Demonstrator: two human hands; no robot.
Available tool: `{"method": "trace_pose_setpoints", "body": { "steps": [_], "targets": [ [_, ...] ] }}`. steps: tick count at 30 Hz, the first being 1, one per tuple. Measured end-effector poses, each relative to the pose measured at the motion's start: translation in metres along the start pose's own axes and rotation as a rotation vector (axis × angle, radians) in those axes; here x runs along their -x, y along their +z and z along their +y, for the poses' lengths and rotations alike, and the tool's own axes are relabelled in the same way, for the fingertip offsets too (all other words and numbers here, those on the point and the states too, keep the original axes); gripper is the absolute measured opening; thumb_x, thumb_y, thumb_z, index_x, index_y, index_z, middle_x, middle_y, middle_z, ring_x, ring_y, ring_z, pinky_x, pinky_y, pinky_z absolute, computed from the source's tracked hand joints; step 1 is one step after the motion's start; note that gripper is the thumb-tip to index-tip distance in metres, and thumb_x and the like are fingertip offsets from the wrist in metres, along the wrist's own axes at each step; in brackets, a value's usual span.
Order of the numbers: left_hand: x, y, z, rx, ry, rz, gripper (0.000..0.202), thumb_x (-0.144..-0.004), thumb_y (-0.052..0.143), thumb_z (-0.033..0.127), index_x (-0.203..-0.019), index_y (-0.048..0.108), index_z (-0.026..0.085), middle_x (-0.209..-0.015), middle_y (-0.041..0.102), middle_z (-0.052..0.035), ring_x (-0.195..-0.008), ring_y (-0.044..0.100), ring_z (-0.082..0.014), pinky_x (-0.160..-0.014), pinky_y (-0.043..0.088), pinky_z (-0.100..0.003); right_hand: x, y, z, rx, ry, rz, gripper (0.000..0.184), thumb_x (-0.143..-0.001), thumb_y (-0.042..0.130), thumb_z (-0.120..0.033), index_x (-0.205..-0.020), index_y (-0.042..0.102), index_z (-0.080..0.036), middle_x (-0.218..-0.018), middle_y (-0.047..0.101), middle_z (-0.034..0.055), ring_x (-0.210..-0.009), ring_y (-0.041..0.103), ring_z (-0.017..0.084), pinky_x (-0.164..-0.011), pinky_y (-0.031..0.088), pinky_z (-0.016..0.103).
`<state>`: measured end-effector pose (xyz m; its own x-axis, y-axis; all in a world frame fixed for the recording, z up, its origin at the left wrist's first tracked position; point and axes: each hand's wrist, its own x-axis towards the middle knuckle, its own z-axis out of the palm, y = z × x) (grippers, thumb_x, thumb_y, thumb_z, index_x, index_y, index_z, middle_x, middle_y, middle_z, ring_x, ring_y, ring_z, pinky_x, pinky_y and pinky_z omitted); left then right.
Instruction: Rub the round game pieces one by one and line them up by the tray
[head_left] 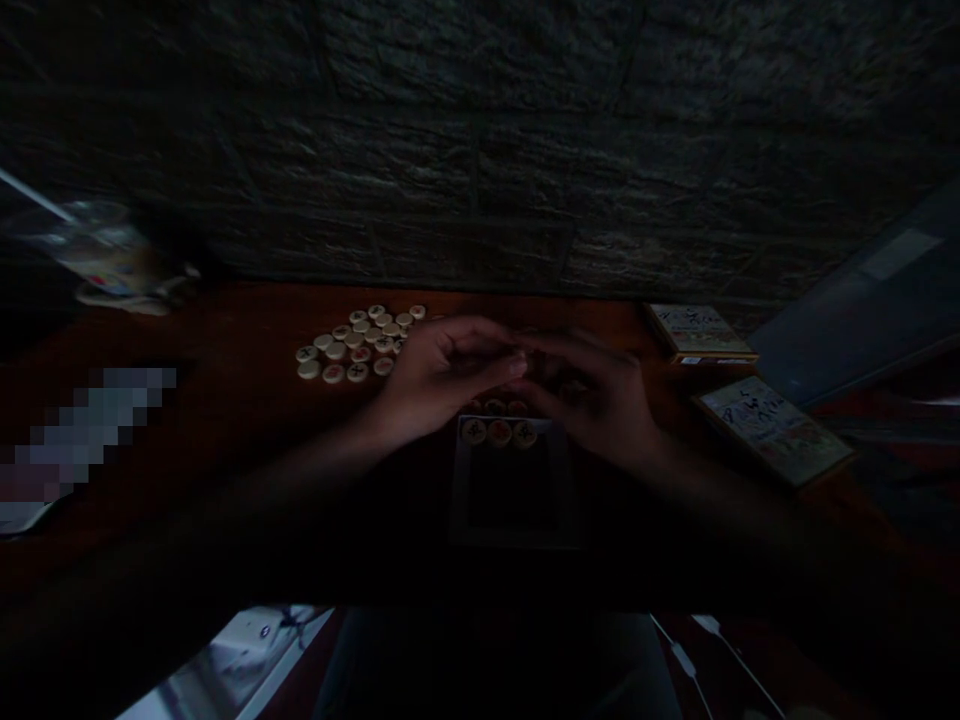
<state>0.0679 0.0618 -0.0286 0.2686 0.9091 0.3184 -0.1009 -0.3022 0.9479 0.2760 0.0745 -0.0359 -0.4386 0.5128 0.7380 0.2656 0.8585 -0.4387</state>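
My left hand (442, 375) and my right hand (604, 390) meet in front of me, fingers curved and fingertips close together. Whatever lies between them is too dark to make out. Just below is an open shallow box (460, 490), with a row of round Chinese chess pieces (499, 432) along its far edge, marked in red and black. More discs show dimly beneath my fingers. Left of my left hand, a loose group of pale Chinese chess pieces (360, 340) lies on the wooden table (247, 330), some with characters showing, others blank.
Two flat printed boxes (776, 425) lie at the right. A clear plastic cup (112, 250) with a straw stands at the far left, and a blurred-out flat item (90, 440) lies nearer. A stone wall (480, 180) rises behind the table. White cables (682, 658) hang below.
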Motion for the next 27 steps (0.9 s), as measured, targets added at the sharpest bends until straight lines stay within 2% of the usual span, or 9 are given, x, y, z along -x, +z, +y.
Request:
{"method": "trace_pose_setpoints", "body": {
  "steps": [4, 9, 12, 18, 22, 27],
  "targets": [
    [0.01, 0.001, 0.004, -0.001, -0.052, 0.029, 0.04, -0.075, 0.092, 0.027, -0.109, 0.073, 0.02, -0.096, 0.083, -0.0034, -0.086, 0.08, -0.0203, -0.08, 0.064, -0.029, 0.004, 0.0, 0.001, -0.052, -0.091, -0.013, 0.036, -0.09, 0.078, -0.022, -0.126, 0.071, -0.023, -0.118, 0.076, 0.0083, -0.1, 0.072, 0.019, -0.087, 0.057, 0.033],
    [0.012, 0.004, 0.005, -0.023, -0.01, 0.028, 0.036, -0.076, 0.09, 0.023, -0.108, 0.073, 0.021, -0.101, 0.082, -0.0034, -0.092, 0.079, -0.0205, -0.081, 0.065, -0.028, 0.005, 0.001, 0.004, -0.016, -0.087, -0.04, 0.035, -0.092, 0.076, -0.024, -0.126, 0.07, -0.021, -0.12, 0.075, 0.0085, -0.113, 0.071, 0.021, -0.095, 0.057, 0.034],
    [0.012, 0.004, 0.001, -0.008, 0.025, 0.019, 0.024, -0.082, 0.085, 0.023, -0.103, 0.075, 0.019, -0.093, 0.083, -0.002, -0.083, 0.079, -0.0169, -0.076, 0.064, -0.024, 0.004, -0.001, 0.002, 0.014, -0.107, -0.019, 0.033, -0.092, 0.076, -0.024, -0.125, 0.071, -0.017, -0.118, 0.074, 0.0109, -0.108, 0.072, 0.021, -0.092, 0.058, 0.033],
    [0.012, 0.002, -0.001, -0.051, 0.009, 0.012, 0.019, -0.08, 0.088, 0.029, -0.091, 0.078, 0.017, -0.085, 0.082, -0.0038, -0.071, 0.078, -0.018, -0.065, 0.063, -0.024, 0.003, -0.006, -0.002, 0.029, -0.113, -0.01, 0.034, -0.091, 0.076, -0.021, -0.125, 0.072, -0.018, -0.115, 0.073, 0.0101, -0.097, 0.072, 0.019, -0.082, 0.059, 0.029],
    [0.013, 0.002, -0.002, 0.003, 0.03, -0.027, 0.017, -0.079, 0.088, 0.018, -0.095, 0.081, 0.017, -0.088, 0.083, -0.0033, -0.074, 0.079, -0.0161, -0.067, 0.063, -0.02, 0.004, -0.004, -0.001, 0.017, -0.125, -0.014, 0.033, -0.091, 0.076, -0.019, -0.124, 0.072, -0.019, -0.117, 0.073, 0.0102, -0.103, 0.071, 0.02, -0.085, 0.058, 0.031],
    [0.014, 0.003, -0.003, 0.022, 0.061, -0.032, 0.025, -0.08, 0.085, 0.011, -0.103, 0.081, 0.018, -0.098, 0.084, -0.0045, -0.087, 0.08, -0.0164, -0.076, 0.064, -0.019, 0.003, -0.004, 0.0, 0.002, -0.087, -0.024, 0.043, -0.089, 0.079, -0.026, -0.131, 0.069, -0.017, -0.107, 0.074, 0.0086, -0.084, 0.069, 0.016, -0.074, 0.056, 0.028]
  ]
}}
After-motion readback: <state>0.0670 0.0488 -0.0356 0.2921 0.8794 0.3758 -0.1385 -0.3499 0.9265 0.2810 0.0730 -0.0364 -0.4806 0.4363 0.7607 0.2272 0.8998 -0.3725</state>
